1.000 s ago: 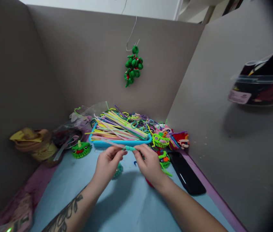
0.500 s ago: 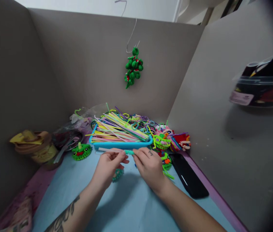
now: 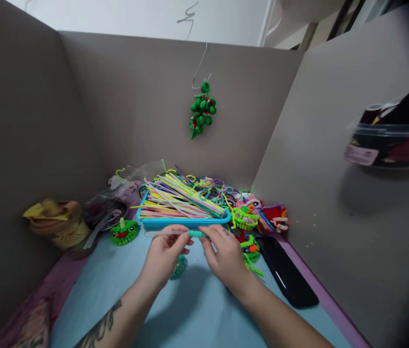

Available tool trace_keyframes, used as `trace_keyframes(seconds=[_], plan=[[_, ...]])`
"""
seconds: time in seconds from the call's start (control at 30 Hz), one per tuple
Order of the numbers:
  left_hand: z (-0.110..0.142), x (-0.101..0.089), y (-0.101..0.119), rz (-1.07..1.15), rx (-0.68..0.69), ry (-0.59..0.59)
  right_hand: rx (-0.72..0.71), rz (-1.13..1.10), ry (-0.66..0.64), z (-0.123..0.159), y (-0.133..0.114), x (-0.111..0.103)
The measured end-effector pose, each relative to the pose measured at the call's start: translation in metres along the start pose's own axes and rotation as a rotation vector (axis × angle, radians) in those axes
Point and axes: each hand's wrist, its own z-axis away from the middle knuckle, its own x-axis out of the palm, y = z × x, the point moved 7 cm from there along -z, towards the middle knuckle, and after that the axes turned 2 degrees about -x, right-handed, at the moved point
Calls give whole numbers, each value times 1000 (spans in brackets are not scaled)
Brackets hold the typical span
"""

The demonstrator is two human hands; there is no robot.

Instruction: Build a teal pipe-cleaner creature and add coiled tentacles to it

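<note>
Between both hands, above the table, lies a pale thin stick with a turquoise fuzzy coil [image 3: 196,234], which looks like pipe cleaner, wound on its right part. My left hand [image 3: 166,251] pinches the stick just left of the coil, and the pale end sticks out leftward past the fingers. At the coil's right end, my right hand [image 3: 224,253] is closed with thumb and fingers on the turquoise winding. Its fingertips cover that end. Below the left fingers a turquoise fuzzy piece [image 3: 178,267] rests on the blue table surface [image 3: 190,314], partly hidden by the hand.
A blue tray [image 3: 186,224] of pastel pipe cleaners stands behind the hands. Green fuzzy figures [image 3: 124,233] sit left, with more at right. A black phone [image 3: 287,271] lies right, a brown pot [image 3: 59,224] left. A green bundle [image 3: 203,110] hangs from wire on the grey partition.
The view has tilted up slightly, so everything sits a little lower. My right fingers have shifted on the turquoise coil; both hands keep hold of the stick and coil.
</note>
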Motion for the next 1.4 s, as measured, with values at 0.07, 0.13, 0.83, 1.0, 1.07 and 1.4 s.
trace_keyframes(seconds=[0.07, 0.13, 0.83, 1.0, 1.07, 1.4], plan=[[0, 1, -1, 7, -13, -6, 11, -17, -4, 0, 2, 1], [-1, 1, -3, 19, -24, -12, 30, -25, 7, 1, 4, 0], [-1, 2, -23, 175, -185, -8, -15, 96, 89, -1, -4, -9], [-2, 3, -24, 209, -197, -12, -79, 174, 135, -1, -14, -16], [-3, 4, -25, 209, -196, -21, -87, 192, 145, 0, -15, -16], [-6, -2, -15, 146, -39, 36, -19, 7, 9, -1, -6, -5]])
